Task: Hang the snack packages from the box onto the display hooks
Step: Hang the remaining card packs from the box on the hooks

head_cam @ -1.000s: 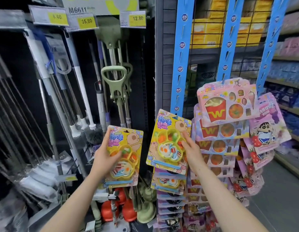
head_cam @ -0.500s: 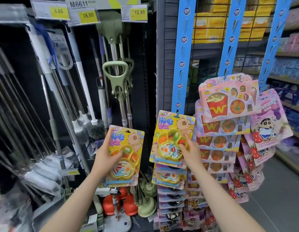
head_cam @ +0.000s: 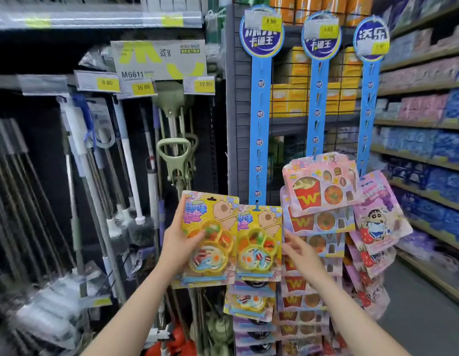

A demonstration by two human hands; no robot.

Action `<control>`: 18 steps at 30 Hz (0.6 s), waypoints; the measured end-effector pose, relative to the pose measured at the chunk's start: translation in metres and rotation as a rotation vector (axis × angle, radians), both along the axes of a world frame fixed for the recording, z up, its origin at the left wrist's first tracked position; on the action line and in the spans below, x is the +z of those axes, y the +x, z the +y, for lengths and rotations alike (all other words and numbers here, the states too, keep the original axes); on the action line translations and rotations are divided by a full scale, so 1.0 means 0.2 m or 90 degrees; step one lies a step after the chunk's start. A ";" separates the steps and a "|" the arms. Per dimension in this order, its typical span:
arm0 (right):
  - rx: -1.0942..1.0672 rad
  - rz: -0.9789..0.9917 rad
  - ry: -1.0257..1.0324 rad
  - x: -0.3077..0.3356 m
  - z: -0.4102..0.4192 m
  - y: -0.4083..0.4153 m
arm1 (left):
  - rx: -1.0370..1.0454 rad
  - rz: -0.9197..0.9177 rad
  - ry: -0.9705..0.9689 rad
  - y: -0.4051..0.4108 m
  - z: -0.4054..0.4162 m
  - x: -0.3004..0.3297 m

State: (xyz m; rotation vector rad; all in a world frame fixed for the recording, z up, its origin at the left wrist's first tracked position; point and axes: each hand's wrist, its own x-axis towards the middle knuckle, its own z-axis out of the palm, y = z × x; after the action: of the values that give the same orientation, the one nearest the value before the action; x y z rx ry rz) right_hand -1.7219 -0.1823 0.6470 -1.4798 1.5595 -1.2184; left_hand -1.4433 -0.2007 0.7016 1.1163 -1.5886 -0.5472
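My left hand (head_cam: 179, 249) grips a yellow snack package (head_cam: 209, 240) by its left edge, holding it upright just left of the leftmost blue hook strip (head_cam: 260, 129). A matching yellow package (head_cam: 259, 242) hangs on that strip at its lowest free hook, its left edge overlapped by the held one. My right hand (head_cam: 299, 253) sits at this hung package's right edge, fingers relaxed and extended toward it; contact is unclear. More yellow and purple packages hang below it. The box is out of sight.
Two more blue strips (head_cam: 317, 106) (head_cam: 367, 116) carry pink fries packages (head_cam: 321, 185) and purple cartoon packages (head_cam: 380, 214). Mops and brushes (head_cam: 125, 160) hang on the left rack. An aisle with stocked shelves (head_cam: 426, 140) runs off to the right.
My left hand brought its yellow package right, against the hung one. My right hand let go of the hung package and drew back to its right edge. The view tilted upward.
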 end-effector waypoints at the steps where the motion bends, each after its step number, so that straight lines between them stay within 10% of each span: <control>1: 0.020 -0.004 0.005 0.04 0.01 0.00 | -0.020 0.016 -0.003 -0.07 0.00 0.03; 18: 0.085 -0.055 -0.086 0.25 -0.21 -0.11 | -0.083 0.032 -0.011 -0.54 -0.25 0.03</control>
State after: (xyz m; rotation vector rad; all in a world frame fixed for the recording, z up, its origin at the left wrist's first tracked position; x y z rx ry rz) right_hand -1.7429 -0.2240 0.6970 -1.5683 1.3222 -1.3119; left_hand -1.5516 -0.2500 0.7066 0.9829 -1.6265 -0.6416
